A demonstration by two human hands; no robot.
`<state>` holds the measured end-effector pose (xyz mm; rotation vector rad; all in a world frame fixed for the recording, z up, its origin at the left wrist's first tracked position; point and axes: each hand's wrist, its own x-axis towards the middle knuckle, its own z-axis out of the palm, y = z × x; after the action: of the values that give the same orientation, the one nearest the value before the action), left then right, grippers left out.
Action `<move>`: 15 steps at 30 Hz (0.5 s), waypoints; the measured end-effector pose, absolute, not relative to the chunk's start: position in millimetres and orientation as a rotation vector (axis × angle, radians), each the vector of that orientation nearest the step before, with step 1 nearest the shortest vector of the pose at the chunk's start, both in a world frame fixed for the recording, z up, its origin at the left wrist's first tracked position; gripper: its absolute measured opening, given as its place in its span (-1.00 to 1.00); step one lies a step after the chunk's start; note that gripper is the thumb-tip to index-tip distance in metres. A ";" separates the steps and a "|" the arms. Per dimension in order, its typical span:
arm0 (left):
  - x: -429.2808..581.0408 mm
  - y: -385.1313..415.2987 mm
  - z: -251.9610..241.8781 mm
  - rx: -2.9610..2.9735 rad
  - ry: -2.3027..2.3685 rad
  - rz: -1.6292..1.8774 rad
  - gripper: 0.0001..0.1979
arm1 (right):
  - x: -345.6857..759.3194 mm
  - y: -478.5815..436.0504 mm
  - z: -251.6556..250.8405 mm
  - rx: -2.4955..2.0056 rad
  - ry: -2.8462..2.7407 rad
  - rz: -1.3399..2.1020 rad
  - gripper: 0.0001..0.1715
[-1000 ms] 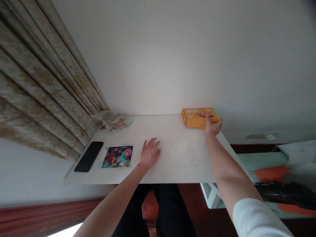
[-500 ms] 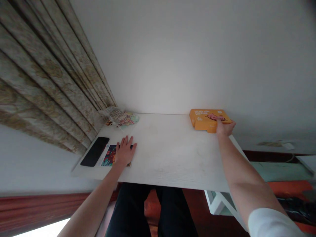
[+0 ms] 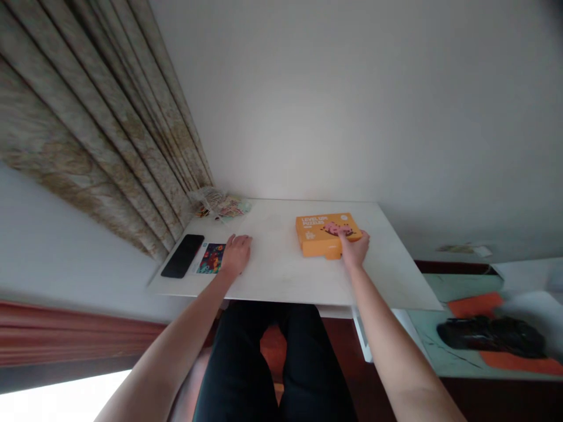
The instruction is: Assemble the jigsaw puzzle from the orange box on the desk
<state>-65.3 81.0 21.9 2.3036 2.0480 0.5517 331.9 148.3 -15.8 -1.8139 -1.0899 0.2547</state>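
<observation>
A white table (image 3: pixel 281 275) fills the lower middle of the frame, with a black smartphone (image 3: pixel 182 256) and a colourful puzzle card (image 3: pixel 211 258) at its left end and a clear bag of printed pieces (image 3: pixel 222 203) at the far left corner. Nothing stands between the right hand (image 3: pixel 354 249) and the orange puzzle box (image 3: pixel 323 234): its fingers (image 3: pixel 345 235) lie over the box's lower right corner, though whether they pinch it is unclear. The left hand (image 3: pixel 236 255) rests open on the tabletop, just right of the card, holding nothing.

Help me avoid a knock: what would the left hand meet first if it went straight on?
The wall, probably: the left hand points across the white table, with the plastic packet just left of that line, though depth is unclear.
</observation>
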 end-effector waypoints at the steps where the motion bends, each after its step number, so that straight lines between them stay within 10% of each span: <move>1: -57.5 76.8 22.8 2.317 1.966 0.593 -0.54 | 316.6 134.2 -13.2 -1.837 -1.042 0.249 -0.08; 15: -21.7 42.5 -14.3 1.560 1.304 1.233 -0.36 | 270.3 48.6 -5.9 -1.522 -1.119 0.769 -0.22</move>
<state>-21.7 42.5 -14.3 1.5602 1.3041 1.2334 270.3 48.6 -5.9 -1.5217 -1.1186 0.7688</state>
